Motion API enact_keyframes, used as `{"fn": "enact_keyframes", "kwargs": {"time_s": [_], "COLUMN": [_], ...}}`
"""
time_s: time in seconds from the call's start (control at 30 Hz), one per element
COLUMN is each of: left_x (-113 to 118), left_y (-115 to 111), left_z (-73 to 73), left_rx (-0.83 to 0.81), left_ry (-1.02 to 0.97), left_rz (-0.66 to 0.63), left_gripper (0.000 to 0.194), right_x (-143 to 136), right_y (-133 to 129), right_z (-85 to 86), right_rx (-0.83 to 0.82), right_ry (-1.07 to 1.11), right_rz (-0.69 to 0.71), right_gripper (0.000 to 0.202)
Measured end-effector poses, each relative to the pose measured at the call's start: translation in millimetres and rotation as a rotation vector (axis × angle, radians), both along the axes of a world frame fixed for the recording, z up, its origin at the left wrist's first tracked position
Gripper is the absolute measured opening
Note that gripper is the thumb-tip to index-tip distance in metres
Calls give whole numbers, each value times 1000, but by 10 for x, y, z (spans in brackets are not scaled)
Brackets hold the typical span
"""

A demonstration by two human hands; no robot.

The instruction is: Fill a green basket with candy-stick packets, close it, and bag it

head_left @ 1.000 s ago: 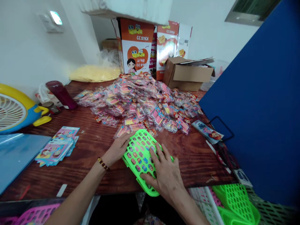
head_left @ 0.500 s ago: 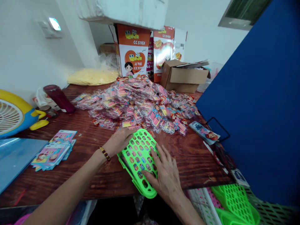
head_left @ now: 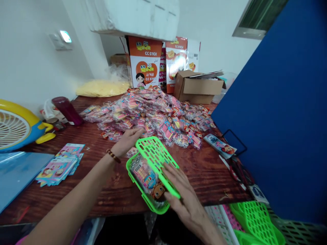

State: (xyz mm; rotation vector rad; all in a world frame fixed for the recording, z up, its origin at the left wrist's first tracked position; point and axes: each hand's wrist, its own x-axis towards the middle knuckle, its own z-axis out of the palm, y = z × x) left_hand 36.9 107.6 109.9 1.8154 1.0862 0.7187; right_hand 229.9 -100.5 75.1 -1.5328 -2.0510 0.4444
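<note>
Nearest you, your right hand (head_left: 182, 199) is lying flat and open-fingered against the near edge of the green basket (head_left: 143, 190), which is sitting right at the front edge of the wooden table (head_left: 212, 173); it is pressing rather than gripping, so a sideways push is likely to slide the basket off into the gap below. The perforated green lid (head_left: 157, 158) is tilting up on its right side, uncovering the packets (head_left: 146, 178) packed inside, and if it is swinging loose they could be spilling out. Your left hand (head_left: 126, 141), fingers loosely spread and closed on nothing I can see, is reaching past the lid's far end toward the heap of pink packets (head_left: 155, 115); your forearm is passing just beside the stack of cards (head_left: 60, 165) and could be brushing them. Farther back, the maroon bottle (head_left: 67, 110) and the cardboard box (head_left: 198, 86) are standing well clear.
</note>
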Motion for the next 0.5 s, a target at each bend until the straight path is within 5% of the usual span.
{"fn": "enact_keyframes", "kwargs": {"time_s": [0.23, 0.33, 0.5], "left_x": [-97, -31, 96], "left_y": [-421, -516, -506], "left_z": [-461, -476, -445], "left_rx": [300, 577, 728], "left_ry": [-1, 206, 496], "left_rz": [259, 117, -201], "left_gripper": [42, 35, 36], "right_x": [216, 296, 375], "right_y": [-39, 46, 214], "right_z": [-56, -5, 165], "right_rx": [28, 18, -14], "right_ry": [528, 708, 725], "right_rz": [-290, -436, -281], "right_gripper": [39, 41, 36]}}
